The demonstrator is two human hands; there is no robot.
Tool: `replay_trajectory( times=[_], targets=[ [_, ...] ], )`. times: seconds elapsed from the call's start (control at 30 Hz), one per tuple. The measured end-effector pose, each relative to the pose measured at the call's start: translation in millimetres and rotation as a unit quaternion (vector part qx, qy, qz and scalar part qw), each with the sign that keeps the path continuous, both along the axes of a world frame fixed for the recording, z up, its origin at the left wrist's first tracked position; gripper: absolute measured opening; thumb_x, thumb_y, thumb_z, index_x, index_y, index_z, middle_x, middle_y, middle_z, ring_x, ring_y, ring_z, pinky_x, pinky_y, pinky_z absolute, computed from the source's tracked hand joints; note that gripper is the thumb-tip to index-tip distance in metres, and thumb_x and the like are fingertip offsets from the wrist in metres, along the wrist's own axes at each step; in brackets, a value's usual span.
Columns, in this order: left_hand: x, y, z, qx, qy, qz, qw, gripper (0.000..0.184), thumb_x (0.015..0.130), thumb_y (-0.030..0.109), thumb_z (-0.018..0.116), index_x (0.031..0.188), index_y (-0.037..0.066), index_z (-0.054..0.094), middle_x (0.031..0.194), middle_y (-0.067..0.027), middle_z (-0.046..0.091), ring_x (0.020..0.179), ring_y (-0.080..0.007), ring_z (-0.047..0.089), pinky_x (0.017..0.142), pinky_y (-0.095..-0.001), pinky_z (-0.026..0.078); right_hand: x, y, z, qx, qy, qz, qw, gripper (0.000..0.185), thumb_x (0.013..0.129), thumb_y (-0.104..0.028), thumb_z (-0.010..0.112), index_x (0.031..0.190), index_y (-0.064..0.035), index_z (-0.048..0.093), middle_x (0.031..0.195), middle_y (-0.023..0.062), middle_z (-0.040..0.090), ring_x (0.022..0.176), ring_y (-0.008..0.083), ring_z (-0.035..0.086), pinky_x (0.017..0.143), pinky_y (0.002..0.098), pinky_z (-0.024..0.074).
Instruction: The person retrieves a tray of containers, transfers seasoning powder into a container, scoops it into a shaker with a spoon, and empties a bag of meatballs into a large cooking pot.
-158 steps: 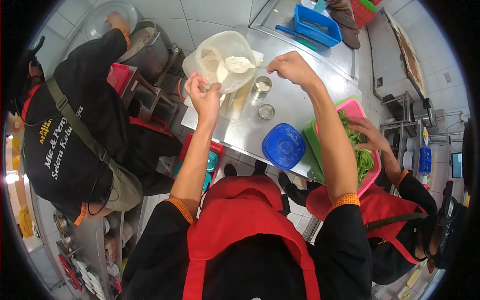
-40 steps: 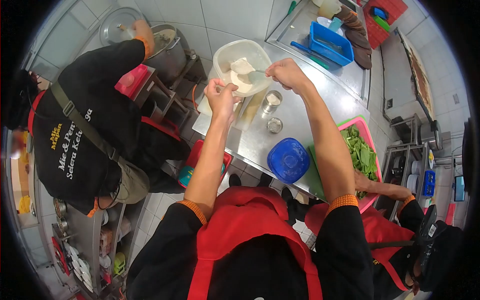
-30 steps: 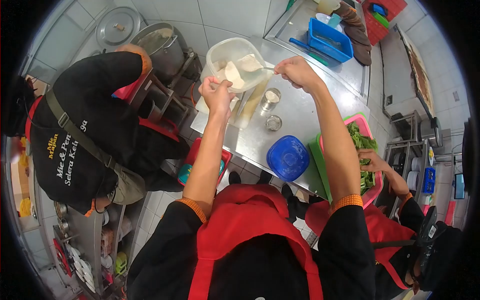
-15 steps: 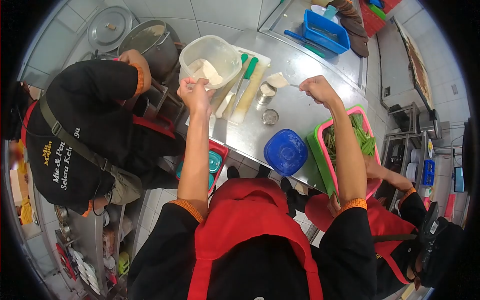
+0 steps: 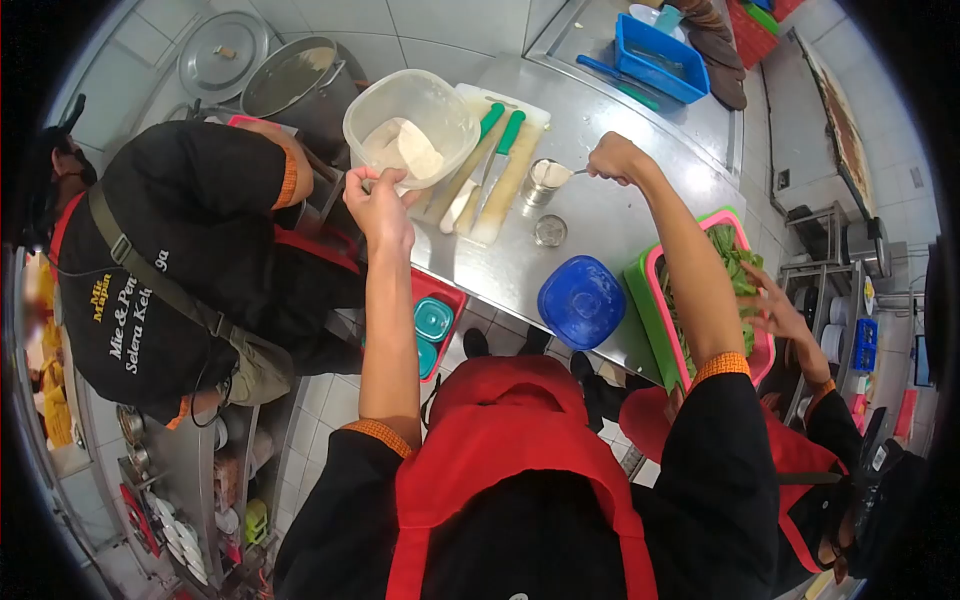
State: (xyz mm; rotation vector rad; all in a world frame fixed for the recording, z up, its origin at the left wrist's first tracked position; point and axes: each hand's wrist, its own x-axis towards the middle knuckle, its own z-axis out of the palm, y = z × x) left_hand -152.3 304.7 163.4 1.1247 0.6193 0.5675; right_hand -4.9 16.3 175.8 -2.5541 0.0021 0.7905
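Observation:
My left hand (image 5: 380,208) is closed on the near rim of a translucent plastic tub (image 5: 452,108), which is tilted and has pale powder (image 5: 405,150) inside. The fingers of my right hand (image 5: 615,160) are wrapped round the handle of a spoon (image 5: 575,173). Its bowl, heaped with powder, is over the mouth of a small metal canister (image 5: 541,190). A round metal lid (image 5: 550,231) lies just in front of that canister. Nearer me on the steel table sits a blue plastic lid (image 5: 582,302) dusted with powder.
Green-handled knives (image 5: 508,135) lie on a white cutting board (image 5: 535,115). A co-worker's hand (image 5: 778,305) is at a pink-rimmed basket (image 5: 650,275) of greens on the right. Another person (image 5: 185,240) stands left, by a large pot (image 5: 285,85). A blue bin (image 5: 660,60) sits at the back.
The heaped spoon has come left and down from beside the canister to over its mouth. The co-worker's hand at the greens has opened and moved.

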Motion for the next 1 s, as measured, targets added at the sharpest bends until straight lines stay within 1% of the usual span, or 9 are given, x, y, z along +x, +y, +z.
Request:
replay_trajectory(
  times=[0.2,0.27,0.33,0.37,0.43,0.6,0.7,0.9,1.0],
  targets=[
    [-38,9,3,0.01,-0.024,0.002,1.0,0.02,0.076,-0.007,0.053,0.084,0.007,0.041,0.097,-0.0103,0.047,0.089,-0.0235,0.055,0.07,-0.049,0.057,-1,43,12,-0.088,0.013,0.061,0.994,0.013,0.066,-0.004,0.056,0.068,0.0063,0.065,0.057,0.0138,0.058,0.043,0.0221,0.051,0.039,0.0356,0.0372],
    [-55,9,6,0.009,-0.033,-0.003,0.999,0.02,0.076,-0.008,0.053,0.084,0.007,0.041,0.097,-0.0104,0.048,0.089,-0.0235,0.055,0.07,-0.0494,0.057,-5,58,16,-0.192,-0.009,0.175,0.966,0.016,0.063,-0.003,0.059,0.072,0.0071,0.067,0.064,0.0195,0.063,0.054,0.027,0.062,0.049,0.0363,0.0469],
    [-75,8,11,-0.037,-0.073,-0.009,0.997,0.022,0.072,-0.007,0.056,0.085,0.007,0.043,0.112,-0.0074,0.042,0.09,-0.0202,0.054,0.061,-0.0355,0.055,-15,72,23,-0.217,-0.038,0.214,0.952,0.017,0.063,-0.004,0.061,0.074,0.0069,0.067,0.069,0.0217,0.064,0.061,0.0284,0.065,0.055,0.0364,0.0499],
    [-89,9,12,-0.038,-0.071,-0.009,0.997,0.022,0.072,-0.007,0.056,0.085,0.007,0.043,0.112,-0.0074,0.042,0.09,-0.0202,0.054,0.061,-0.0355,0.055,-22,79,24,-0.24,-0.069,0.25,0.935,0.018,0.062,-0.005,0.063,0.075,0.0066,0.068,0.073,0.0239,0.066,0.068,0.0299,0.067,0.061,0.0364,0.053],
    [-120,12,15,-0.026,-0.036,-0.025,0.999,0.019,0.076,-0.008,0.051,0.086,0.006,0.042,0.094,-0.0086,0.05,0.085,-0.0215,0.056,0.066,-0.0417,0.057,-33,88,20,-0.237,-0.092,0.238,0.937,0.022,0.062,-0.006,0.064,0.081,0.0046,0.069,0.08,0.0228,0.067,0.078,0.0319,0.068,0.069,0.0364,0.0548],
    [-207,8,16,-0.038,-0.02,-0.06,0.997,0.02,0.075,-0.005,0.05,0.089,0.007,0.043,0.094,-0.0085,0.053,0.081,-0.0197,0.058,0.06,-0.0362,0.055,-78,97,31,-0.216,-0.202,0.22,0.93,0.027,0.067,-0.004,0.066,0.093,0.0036,0.067,0.1,0.0241,0.064,0.092,0.0364,0.065,0.075,0.0389,0.0547],
    [-248,15,3,-0.118,0.029,-0.102,0.987,0.025,0.069,-0.008,0.052,0.087,0.008,0.044,0.105,-0.0042,0.05,0.082,-0.0174,0.056,0.05,-0.0277,0.049,-78,93,25,-0.215,-0.211,0.24,0.923,0.024,0.071,-0.004,0.064,0.093,0.0037,0.066,0.103,0.0265,0.062,0.095,0.0375,0.063,0.077,0.0404,0.0541],
    [-278,11,-18,-0.13,0.11,-0.093,0.981,0.024,0.068,-0.007,0.054,0.084,0.007,0.046,0.119,-0.0066,0.045,0.084,-0.0206,0.057,0.047,-0.0295,0.052,-83,80,27,-0.228,-0.254,0.225,0.913,0.025,0.073,-0.006,0.061,0.096,0.0023,0.063,0.096,0.0239,0.064,0.092,0.0365,0.064,0.076,0.0421,0.0535],
    [-279,16,-23,-0.094,0.137,-0.101,0.981,0.024,0.071,-0.006,0.051,0.087,0.009,0.043,0.098,-0.0066,0.054,0.08,-0.0196,0.059,0.054,-0.0362,0.055,-82,76,30,-0.229,-0.266,0.217,0.911,0.023,0.073,-0.007,0.059,0.095,0.0015,0.063,0.094,0.0227,0.065,0.09,0.0363,0.064,0.075,0.0427,0.0534]
  ],
)
